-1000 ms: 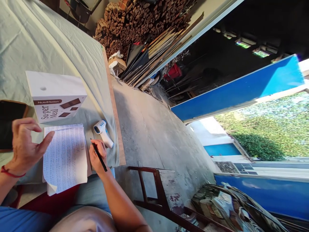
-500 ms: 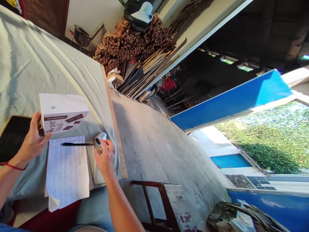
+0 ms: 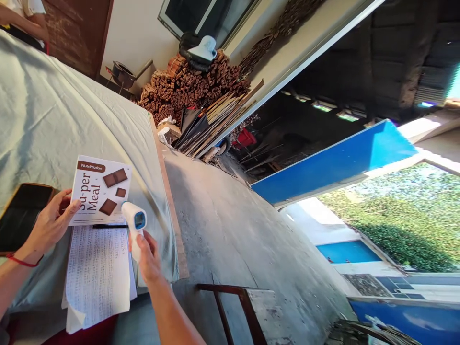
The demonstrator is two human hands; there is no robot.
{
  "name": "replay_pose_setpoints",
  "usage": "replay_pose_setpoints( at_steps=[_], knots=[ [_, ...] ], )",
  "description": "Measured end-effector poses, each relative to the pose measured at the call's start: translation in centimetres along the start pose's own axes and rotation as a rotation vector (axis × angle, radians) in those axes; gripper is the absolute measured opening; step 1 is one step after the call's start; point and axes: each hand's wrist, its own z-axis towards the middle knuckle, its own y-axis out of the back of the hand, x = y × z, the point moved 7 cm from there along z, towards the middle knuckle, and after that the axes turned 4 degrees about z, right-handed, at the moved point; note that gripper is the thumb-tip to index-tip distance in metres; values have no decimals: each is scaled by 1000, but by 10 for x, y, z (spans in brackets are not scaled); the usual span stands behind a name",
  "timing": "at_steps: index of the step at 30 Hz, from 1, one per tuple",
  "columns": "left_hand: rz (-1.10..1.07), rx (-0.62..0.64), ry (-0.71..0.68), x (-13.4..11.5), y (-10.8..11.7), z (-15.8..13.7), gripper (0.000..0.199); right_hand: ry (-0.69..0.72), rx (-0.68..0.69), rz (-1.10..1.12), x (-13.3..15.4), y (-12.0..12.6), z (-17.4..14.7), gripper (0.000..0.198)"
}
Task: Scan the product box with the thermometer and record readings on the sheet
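My left hand (image 3: 52,221) grips the left edge of a white cardboard box (image 3: 94,179) printed "NutriMotion Su-per Meal", its front tilted toward me. In my right hand (image 3: 149,258) is a white infrared thermometer (image 3: 133,214), held by its handle. Its small blue-rimmed screen faces me, and its head is close to the box's lower right corner. Below the box lies a stack of handwritten sheets (image 3: 98,273). A black pen (image 3: 108,226) rests across the top of the sheets, partly covered by the box. Left of my left hand lies a black phone (image 3: 23,211) in a case.
A pale cloth (image 3: 82,115) covers the table, whose right edge borders a concrete floor (image 3: 215,215). Beside it stands a dark wooden stool (image 3: 244,306). Bundled firewood (image 3: 194,86) is stacked against the wall. Another person's arm (image 3: 25,21) shows at the top left.
My right hand has lifted the thermometer off the table and turned it upright near the box. The box has tipped so its printed front faces me and has shifted slightly right.
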Motion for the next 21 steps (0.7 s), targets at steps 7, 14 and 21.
replay_pose_setpoints(
  at_steps=[7,14,21],
  knots=[
    [-69,105,-30,-13,-2,1,94,-186,108,321,8,-56,-4,52],
    [-87,107,-31,-11,-3,0,98,-210,113,411,16,-67,-1,60],
    [-123,110,-27,-12,-5,-2,96,-238,111,474,12,-72,-5,56]
  ],
)
